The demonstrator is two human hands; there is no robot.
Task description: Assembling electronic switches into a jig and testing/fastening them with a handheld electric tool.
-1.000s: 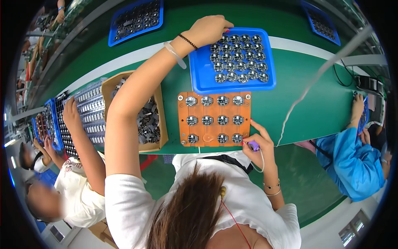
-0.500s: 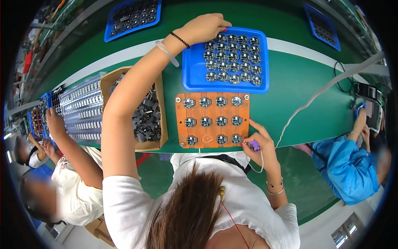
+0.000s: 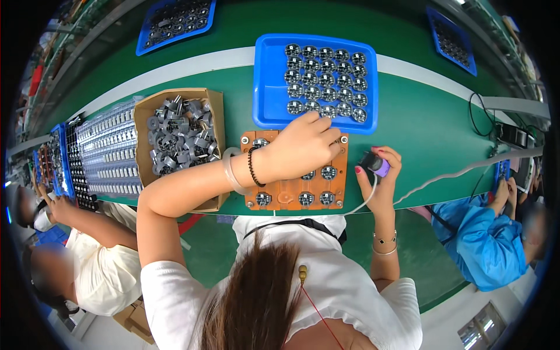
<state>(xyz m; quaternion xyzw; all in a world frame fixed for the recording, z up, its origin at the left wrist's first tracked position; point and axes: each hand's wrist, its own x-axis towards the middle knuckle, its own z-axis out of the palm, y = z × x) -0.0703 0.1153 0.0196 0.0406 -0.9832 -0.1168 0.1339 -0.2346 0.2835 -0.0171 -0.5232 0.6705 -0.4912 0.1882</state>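
Observation:
My left hand (image 3: 308, 146) is curled palm-down above an orange fixture plate (image 3: 248, 189), its fingertips hidden beneath it. The fixture carries round silver-black circuit parts in rows; one socket in the bottom row holds none. The left knuckles come close to the lower edge of a blue tray (image 3: 270, 87), where similar round parts lie in rows. To the right of the fixture my right hand (image 3: 389, 175), raised, is closed on a purple and black corded piece (image 3: 380, 167). A pale cable (image 3: 368, 199) runs down from that piece.
Left of the fixture stands a cardboard box (image 3: 216, 119) heaped with grey pronged parts. Beyond it lie clear plastic trays (image 3: 111, 151). More blue trays (image 3: 207, 26) sit at the back. A grey cord (image 3: 449, 176) crosses the right side. Co-workers sit on both sides.
My left hand has come down from the blue tray's far edge to above the fixture. My right hand has lifted the purple piece off the fixture's lower right corner, up and rightward.

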